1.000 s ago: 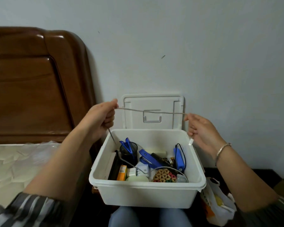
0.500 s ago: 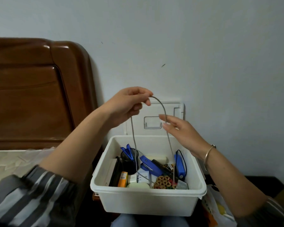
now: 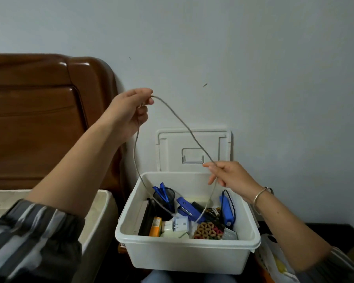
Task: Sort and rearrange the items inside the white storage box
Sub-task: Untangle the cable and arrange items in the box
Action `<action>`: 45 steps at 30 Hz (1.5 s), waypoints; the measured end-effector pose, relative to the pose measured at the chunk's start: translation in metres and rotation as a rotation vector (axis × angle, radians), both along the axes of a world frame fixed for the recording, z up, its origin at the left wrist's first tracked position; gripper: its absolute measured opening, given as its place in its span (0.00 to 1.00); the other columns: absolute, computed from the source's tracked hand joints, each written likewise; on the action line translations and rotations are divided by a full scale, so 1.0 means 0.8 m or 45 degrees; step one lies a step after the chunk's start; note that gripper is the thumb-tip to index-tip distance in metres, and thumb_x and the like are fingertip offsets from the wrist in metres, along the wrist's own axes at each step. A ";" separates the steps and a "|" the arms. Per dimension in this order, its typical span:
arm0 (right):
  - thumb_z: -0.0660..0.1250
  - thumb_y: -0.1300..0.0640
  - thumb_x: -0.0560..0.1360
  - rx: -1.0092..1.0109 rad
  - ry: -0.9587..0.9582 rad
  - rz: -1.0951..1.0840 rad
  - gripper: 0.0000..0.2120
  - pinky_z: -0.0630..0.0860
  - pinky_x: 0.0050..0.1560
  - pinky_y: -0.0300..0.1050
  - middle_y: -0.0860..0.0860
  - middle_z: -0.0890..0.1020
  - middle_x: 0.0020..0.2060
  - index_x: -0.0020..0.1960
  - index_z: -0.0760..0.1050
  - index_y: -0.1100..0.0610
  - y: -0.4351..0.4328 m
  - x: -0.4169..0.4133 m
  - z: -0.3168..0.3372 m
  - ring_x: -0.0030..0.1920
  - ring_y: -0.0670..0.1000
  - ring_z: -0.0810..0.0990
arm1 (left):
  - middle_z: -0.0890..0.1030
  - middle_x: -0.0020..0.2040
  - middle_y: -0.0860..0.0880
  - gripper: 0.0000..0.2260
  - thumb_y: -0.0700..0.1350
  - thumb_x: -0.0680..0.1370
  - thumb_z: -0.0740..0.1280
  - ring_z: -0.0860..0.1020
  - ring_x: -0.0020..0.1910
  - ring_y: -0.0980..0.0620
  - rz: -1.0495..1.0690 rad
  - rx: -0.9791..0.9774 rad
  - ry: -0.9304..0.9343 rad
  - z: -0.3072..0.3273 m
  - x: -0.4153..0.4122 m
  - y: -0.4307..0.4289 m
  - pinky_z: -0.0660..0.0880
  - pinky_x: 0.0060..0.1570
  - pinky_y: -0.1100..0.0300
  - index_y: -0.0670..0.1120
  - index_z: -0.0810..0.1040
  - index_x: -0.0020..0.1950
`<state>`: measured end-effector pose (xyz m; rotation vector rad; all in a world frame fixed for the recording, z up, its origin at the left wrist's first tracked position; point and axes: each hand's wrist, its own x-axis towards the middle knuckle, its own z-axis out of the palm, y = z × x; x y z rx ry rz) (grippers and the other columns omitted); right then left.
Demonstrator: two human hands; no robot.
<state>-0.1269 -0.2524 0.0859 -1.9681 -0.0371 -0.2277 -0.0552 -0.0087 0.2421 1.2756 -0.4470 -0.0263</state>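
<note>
Sorting seems barely begun, by my judgement; white storage box [image 3: 188, 256], smooth hard plastic with a rolled rim, sits open at the person's knees, its flat lid [image 3: 194, 144] upright against the wall behind. Left hand [image 3: 129, 111], raised high, pinches a thin grey braided cord [image 3: 180, 119] at thumb and fingertips; right hand [image 3: 231, 176], lower, fingers curled, pinches the same cord; both limp ends trail into the box, uncoiled. Inside lie a jumbled blue stapler [image 3: 187, 209], black mesh cup [image 3: 166, 199], round woven coaster [image 3: 207, 231] and white plug adapter [image 3: 179, 224].

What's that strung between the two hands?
A grey cord, seen in the head view: the left hand pinches it high, the right hand holds it lower, and both ends trail down into the box.
</note>
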 end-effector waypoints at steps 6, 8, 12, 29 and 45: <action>0.63 0.56 0.78 -0.011 0.090 0.307 0.16 0.68 0.28 0.31 0.50 0.84 0.35 0.66 0.71 0.49 0.045 0.005 0.008 0.25 0.40 0.69 | 0.76 0.33 0.50 0.04 0.38 0.80 0.62 0.65 0.27 0.58 -0.097 -0.060 -0.079 0.009 -0.017 -0.033 0.61 0.27 0.68 0.44 0.76 0.47; 0.64 0.57 0.78 0.052 0.074 0.338 0.16 0.67 0.27 0.32 0.50 0.84 0.35 0.65 0.72 0.50 0.059 0.007 0.008 0.26 0.42 0.68 | 0.76 0.33 0.50 0.05 0.38 0.80 0.62 0.66 0.27 0.58 -0.115 -0.049 -0.090 0.009 -0.019 -0.040 0.61 0.27 0.68 0.44 0.76 0.47; 0.63 0.58 0.78 0.324 -0.062 0.325 0.12 0.66 0.28 0.35 0.51 0.80 0.33 0.60 0.77 0.53 0.075 0.008 0.017 0.28 0.45 0.67 | 0.77 0.33 0.50 0.05 0.38 0.80 0.63 0.66 0.26 0.58 -0.119 0.065 -0.134 -0.005 -0.018 -0.048 0.62 0.25 0.68 0.43 0.76 0.46; 0.66 0.54 0.76 0.645 -0.461 0.052 0.07 0.63 0.23 0.34 0.50 0.76 0.28 0.49 0.80 0.57 0.077 0.027 0.099 0.24 0.44 0.67 | 0.78 0.35 0.49 0.02 0.39 0.77 0.68 0.76 0.33 0.56 -0.057 0.470 -0.195 -0.067 -0.009 -0.059 0.73 0.33 0.67 0.42 0.78 0.45; 0.56 0.60 0.82 1.639 -0.710 -0.692 0.13 0.59 0.22 0.31 0.50 0.69 0.28 0.39 0.68 0.57 -0.055 0.025 0.077 0.20 0.40 0.66 | 0.75 0.32 0.53 0.14 0.58 0.77 0.64 0.67 0.31 0.58 -0.615 1.000 -0.043 -0.179 0.010 -0.006 0.66 0.32 0.68 0.50 0.78 0.39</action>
